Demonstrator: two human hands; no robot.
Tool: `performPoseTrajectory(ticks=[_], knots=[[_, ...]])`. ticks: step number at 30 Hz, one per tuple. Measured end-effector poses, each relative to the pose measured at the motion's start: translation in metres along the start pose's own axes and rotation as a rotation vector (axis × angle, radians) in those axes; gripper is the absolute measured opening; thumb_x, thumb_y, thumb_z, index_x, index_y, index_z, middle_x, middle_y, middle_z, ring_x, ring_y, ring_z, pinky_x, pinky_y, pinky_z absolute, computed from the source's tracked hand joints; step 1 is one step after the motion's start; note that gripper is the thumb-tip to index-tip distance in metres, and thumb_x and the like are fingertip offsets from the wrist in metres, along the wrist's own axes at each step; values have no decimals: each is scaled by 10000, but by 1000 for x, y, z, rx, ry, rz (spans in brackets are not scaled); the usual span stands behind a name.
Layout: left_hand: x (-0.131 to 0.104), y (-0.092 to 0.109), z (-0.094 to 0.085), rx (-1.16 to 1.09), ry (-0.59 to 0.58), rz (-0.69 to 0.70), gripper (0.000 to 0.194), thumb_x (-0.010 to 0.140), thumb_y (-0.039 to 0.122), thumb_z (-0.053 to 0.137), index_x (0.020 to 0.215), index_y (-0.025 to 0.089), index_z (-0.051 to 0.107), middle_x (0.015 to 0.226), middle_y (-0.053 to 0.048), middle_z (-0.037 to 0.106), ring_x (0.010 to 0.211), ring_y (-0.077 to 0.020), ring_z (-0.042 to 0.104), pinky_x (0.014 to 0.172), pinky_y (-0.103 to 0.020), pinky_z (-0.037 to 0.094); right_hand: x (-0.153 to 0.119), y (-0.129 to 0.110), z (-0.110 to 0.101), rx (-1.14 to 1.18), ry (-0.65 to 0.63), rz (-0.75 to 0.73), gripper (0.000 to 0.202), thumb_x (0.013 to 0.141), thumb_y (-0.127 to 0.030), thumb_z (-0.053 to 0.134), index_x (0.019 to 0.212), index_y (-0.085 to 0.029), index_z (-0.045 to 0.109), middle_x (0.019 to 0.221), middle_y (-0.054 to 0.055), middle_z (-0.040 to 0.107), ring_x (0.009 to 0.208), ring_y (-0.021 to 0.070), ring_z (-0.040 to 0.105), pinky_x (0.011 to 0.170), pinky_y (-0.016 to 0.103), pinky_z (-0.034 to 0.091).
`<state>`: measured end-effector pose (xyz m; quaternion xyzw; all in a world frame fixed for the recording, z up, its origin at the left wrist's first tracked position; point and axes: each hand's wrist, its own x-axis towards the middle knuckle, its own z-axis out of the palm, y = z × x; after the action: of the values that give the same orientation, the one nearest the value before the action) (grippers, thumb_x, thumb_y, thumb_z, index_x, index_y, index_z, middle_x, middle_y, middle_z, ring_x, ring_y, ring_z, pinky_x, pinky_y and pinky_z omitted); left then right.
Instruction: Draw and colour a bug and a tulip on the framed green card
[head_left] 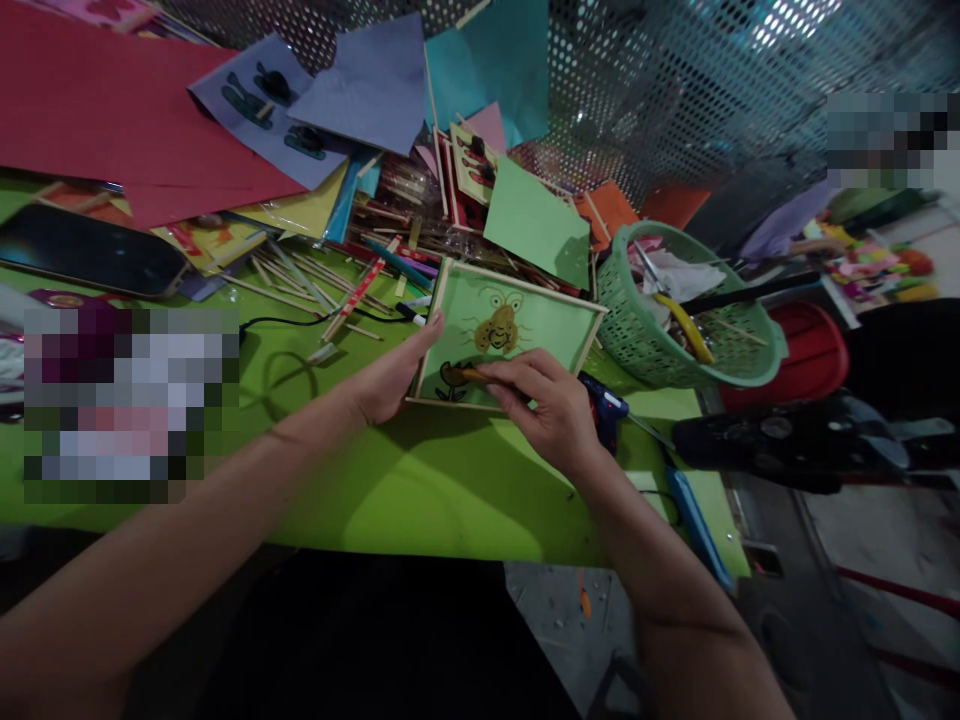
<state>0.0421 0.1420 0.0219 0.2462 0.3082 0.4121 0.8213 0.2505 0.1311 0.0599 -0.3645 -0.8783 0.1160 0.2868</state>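
A green picture [469, 320] in a thin pale wooden frame lies tilted on the green table, with a brown bug-like figure [496, 328] and a black-outlined flower [452, 376] on it. My left hand [394, 375] grips the frame's left side, thumb along the edge. Over the lower part of the picture, my right hand [544, 395] pinches a slim orange-brown pen-like thing [472, 374]. Its tip is at the flower; most of it is hidden by my fingers, so its exact kind does not show.
A green plastic basket [645, 330] with tools and scraps stands to the right, by a blue glue gun [604, 405]. Thin wooden sticks [300, 275], coloured paper sheets [150, 110] and a phone [86, 250] lie behind and left. The green table's [465, 500] front edge is near me.
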Motion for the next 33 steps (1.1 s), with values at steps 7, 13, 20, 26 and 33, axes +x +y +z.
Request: performPoseTrajectory(ticks=[7, 13, 20, 26, 33], knots=[[1, 0, 0, 2, 4, 22, 607, 949, 608, 466, 1414, 230, 565, 1319, -111, 688, 1213, -302, 648, 1078, -474, 471, 0, 1, 0, 8, -35, -17, 195, 961, -198, 569, 1089, -216, 715, 903, 69, 679, 840, 185, 636, 726, 320, 529], [0, 0, 1, 33, 1, 27, 655, 940, 638, 450, 1445, 230, 532, 1330, -119, 679, 1209, -310, 651, 1076, -479, 474, -1, 2, -1, -11, -67, -18, 195, 959, -209, 571, 1086, -214, 719, 892, 73, 682, 831, 192, 637, 723, 330, 522], [-1, 0, 2, 58, -22, 17, 663, 954, 650, 397, 1466, 245, 506, 1343, -111, 672, 1228, -307, 638, 1087, -482, 460, -1, 0, -1, -18, -67, -8, 202, 974, -226, 553, 1091, -216, 718, 911, 78, 689, 842, 192, 643, 741, 334, 523], [0, 0, 1, 52, -39, 26, 676, 962, 650, 375, 1477, 227, 489, 1344, -128, 668, 1250, -312, 621, 1112, -501, 424, -1, 1, -2, -18, -77, -7, 189, 958, -211, 567, 1071, -213, 719, 905, 72, 690, 838, 191, 642, 735, 337, 525], [-1, 1, 3, 44, -21, 44, 626, 963, 617, 418, 1453, 241, 520, 1338, -114, 676, 1254, -308, 619, 1107, -484, 437, -1, 0, -3, -26, -90, 10, 195, 962, -216, 561, 1077, -227, 718, 915, 74, 696, 852, 196, 644, 746, 338, 521]])
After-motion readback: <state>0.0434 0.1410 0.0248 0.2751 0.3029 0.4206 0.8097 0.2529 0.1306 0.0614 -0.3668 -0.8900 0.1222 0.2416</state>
